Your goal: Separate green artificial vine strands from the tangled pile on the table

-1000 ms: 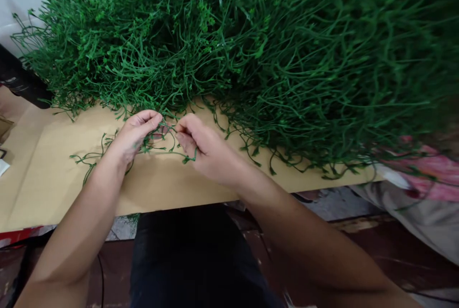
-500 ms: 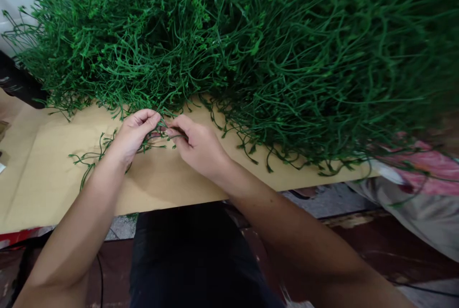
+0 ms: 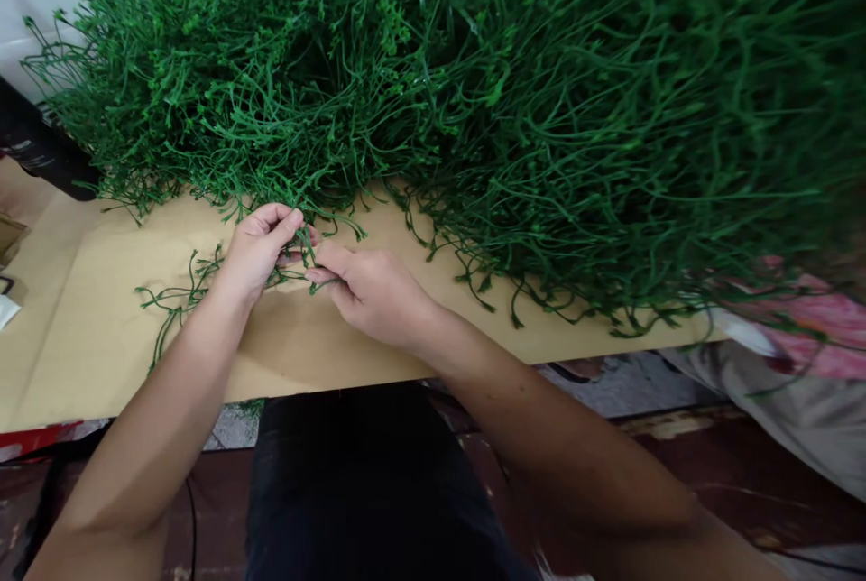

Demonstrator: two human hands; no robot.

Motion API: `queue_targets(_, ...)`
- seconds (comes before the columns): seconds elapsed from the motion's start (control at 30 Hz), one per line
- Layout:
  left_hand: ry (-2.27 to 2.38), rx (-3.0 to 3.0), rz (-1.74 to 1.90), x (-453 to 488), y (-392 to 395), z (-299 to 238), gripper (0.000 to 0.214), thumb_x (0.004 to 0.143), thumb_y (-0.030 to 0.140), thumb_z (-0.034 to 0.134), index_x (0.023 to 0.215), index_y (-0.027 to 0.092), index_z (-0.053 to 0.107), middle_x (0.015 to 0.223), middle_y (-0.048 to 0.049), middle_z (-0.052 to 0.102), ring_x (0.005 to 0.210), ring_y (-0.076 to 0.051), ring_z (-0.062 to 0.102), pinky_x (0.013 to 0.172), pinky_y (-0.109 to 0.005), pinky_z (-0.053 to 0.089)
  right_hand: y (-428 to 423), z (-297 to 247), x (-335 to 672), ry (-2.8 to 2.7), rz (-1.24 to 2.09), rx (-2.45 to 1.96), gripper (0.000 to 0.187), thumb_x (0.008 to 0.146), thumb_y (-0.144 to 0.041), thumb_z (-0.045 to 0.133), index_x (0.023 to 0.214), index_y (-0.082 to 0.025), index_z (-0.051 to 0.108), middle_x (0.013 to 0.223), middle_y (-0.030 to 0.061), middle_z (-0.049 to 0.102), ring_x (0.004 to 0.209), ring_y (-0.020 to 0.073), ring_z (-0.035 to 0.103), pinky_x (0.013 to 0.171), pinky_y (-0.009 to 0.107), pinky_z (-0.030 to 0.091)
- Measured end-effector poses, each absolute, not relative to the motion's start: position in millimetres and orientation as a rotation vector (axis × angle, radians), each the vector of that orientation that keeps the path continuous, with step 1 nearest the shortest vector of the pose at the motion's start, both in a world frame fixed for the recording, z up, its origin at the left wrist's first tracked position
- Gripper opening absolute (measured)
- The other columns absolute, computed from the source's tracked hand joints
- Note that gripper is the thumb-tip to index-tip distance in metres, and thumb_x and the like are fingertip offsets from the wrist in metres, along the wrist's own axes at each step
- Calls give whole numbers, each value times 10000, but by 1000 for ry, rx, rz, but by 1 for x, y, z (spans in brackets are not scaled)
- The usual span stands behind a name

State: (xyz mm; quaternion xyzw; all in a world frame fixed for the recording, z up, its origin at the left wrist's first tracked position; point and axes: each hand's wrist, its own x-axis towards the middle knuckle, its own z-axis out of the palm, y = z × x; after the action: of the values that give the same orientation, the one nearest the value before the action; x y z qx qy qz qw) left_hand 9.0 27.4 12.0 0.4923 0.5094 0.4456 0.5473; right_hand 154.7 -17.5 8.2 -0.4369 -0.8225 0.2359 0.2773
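Observation:
My left hand (image 3: 261, 243) is closed, its thumb and forefinger pinching thin green plastic plant stems (image 3: 306, 249) near the front of a large pile. Just to its right, my right hand (image 3: 365, 288) is also closed, thumb against forefinger on the lower part of these stems. The fingertips of both hands nearly meet, and the fingers partly hide the held pieces. Loose green stems (image 3: 166, 299) with small forked tips lie on the tabletop left of and under my left wrist. Behind both hands rises the heap of green plastic stems (image 3: 325, 67).
The tan tabletop (image 3: 81, 319) ends close in front of my dark-clothed lap (image 3: 358, 482). A black cylindrical object (image 3: 47, 152) stands at the left. Another person's pink garment (image 3: 805, 319) and light trousers (image 3: 764, 410) show at the right, beside the heap.
My right hand has tipped slightly downward, and the stems between my hands now hang more upright. The whole view has shifted a little. My left hand keeps its pinch.

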Motion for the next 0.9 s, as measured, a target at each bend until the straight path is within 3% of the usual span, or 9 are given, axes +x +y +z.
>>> queue_targets(0.2, 1249, 1190, 1020, 12, 26, 12, 160, 745, 227, 588, 626, 158, 507, 564, 30, 598, 464, -57, 507, 429, -150, 372, -18, 10, 156, -2240, 839, -1068, 182, 801, -161, 375, 627, -166, 324, 583, -21, 370, 545, 70, 299, 566, 219, 225)
queue_targets(0.5, 1236, 1136, 985, 24, 16, 7, 164, 770, 162, 545, 612, 151, 500, 566, 22, 602, 465, -56, 513, 427, -148, 380, -20, 1, 167, -2218, 968, -861, 244, 849, -239, 379, 622, -178, 313, 538, -54, 293, 502, 62, 269, 532, 212, 214)
queue_targets(0.73, 1350, 920, 1290, 2, 36, 7, 203, 833, 235, 518, 672, 188, 403, 509, 75, 480, 479, -74, 566, 468, -166, 462, -76, 21, 145, -2662, 1217, -195, 166, 850, -193, 451, 688, -156, 448, 625, -21, 476, 551, 73, 354, 520, 213, 243)
queue_targets(0.9, 1147, 1043, 1036, 2, 26, 13, 190, 831, 259, 534, 682, 162, 467, 603, 17, 602, 574, -81, 626, 494, -146, 458, -62, 34, 148, -2292, 1202, -466, 247, 918, -260, 357, 694, -159, 382, 659, -21, 390, 592, 64, 335, 565, 197, 302)
